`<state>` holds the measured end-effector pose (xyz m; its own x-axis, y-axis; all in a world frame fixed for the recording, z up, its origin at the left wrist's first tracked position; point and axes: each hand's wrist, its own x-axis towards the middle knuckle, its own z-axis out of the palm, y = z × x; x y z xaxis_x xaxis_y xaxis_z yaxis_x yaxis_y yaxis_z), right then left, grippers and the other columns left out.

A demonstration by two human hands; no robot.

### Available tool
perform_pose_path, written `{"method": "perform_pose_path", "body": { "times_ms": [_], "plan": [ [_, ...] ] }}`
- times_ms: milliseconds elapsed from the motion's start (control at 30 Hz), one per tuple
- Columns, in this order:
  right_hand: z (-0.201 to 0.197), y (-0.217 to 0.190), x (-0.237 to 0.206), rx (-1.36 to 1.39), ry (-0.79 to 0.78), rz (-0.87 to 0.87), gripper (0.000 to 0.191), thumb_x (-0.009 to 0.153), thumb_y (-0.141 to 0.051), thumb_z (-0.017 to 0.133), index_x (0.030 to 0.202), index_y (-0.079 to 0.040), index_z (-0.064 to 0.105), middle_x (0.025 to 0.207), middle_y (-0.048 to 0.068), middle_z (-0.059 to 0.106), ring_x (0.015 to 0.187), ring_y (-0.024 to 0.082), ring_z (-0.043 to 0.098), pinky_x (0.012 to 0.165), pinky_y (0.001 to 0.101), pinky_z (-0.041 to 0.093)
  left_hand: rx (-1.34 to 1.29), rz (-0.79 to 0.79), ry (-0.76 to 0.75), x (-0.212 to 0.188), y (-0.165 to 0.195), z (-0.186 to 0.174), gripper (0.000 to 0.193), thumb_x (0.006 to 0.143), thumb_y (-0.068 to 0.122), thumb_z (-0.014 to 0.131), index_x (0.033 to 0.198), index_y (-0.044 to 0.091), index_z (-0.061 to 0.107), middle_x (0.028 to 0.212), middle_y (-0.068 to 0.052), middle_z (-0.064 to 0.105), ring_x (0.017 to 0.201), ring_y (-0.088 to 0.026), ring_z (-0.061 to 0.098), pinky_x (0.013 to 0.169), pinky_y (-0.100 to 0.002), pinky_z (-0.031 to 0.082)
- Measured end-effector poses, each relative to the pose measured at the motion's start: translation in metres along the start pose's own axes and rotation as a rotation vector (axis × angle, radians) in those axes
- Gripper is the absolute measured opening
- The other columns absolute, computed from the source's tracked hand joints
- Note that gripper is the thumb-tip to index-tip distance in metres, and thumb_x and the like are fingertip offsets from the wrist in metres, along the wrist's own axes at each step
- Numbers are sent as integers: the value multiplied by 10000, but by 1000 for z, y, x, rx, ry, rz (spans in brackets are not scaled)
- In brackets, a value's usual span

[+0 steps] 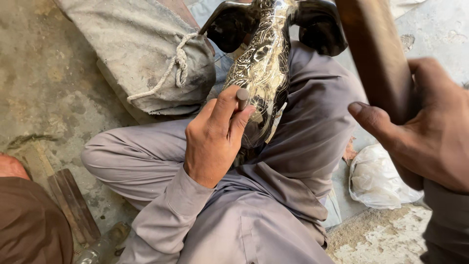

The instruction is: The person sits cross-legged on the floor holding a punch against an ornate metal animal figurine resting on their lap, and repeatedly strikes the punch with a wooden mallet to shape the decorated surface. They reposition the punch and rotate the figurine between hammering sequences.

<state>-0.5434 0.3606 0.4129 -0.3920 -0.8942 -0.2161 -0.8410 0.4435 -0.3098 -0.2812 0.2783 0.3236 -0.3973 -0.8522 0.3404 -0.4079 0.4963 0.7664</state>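
Note:
A shiny black metal figure with fine engraved patterns rests upright between my crossed legs, its wide dark parts at the top. My left hand is closed around a short grey metal punch, whose blunt head sticks up between thumb and fingers, held against the figure's engraved side. My right hand grips a thick brown wooden handle that runs up to the top edge, raised to the right of the figure. The handle's head is out of view.
A dusty grey sack tied with white rope lies at the upper left on the concrete floor. A crumpled white plastic bag lies at the right. Wooden sticks and another person's brown sleeve are at the lower left.

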Motion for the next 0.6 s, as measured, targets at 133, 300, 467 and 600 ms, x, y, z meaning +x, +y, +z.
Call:
{"method": "perform_pose_path", "body": {
  "times_ms": [133,300,467,600],
  "plan": [
    [-8,-14,5,282,163,-240,747,855,-220,774,1417,107,406,950,201,688,819,275,738,668,364,612,50,28,26,1,1,3,349,1030,173,752,1330,118,582,917,-82,644,774,-255,663,695,-379,529],
    [-22,-29,7,-32,166,-427,586,808,-166,838,1312,12,600,1030,211,661,868,311,722,726,401,601,14,-26,3,2,0,4,337,1022,202,758,1299,120,584,915,-67,655,750,-219,675,673,-354,543],
    [-4,-20,6,-261,387,-622,568,848,-4,804,1384,-39,619,1136,180,638,920,339,669,791,459,560,88,53,-12,1,-2,2,273,1037,215,775,1204,121,580,943,-73,656,802,-247,666,695,-380,520],
    [-2,-7,11,-321,434,-650,500,935,16,751,1395,-44,564,1094,134,597,879,285,619,793,404,507,7,3,-41,0,-4,-3,320,1008,217,771,1245,100,591,892,-60,644,744,-197,660,648,-345,536]
  ]
}}
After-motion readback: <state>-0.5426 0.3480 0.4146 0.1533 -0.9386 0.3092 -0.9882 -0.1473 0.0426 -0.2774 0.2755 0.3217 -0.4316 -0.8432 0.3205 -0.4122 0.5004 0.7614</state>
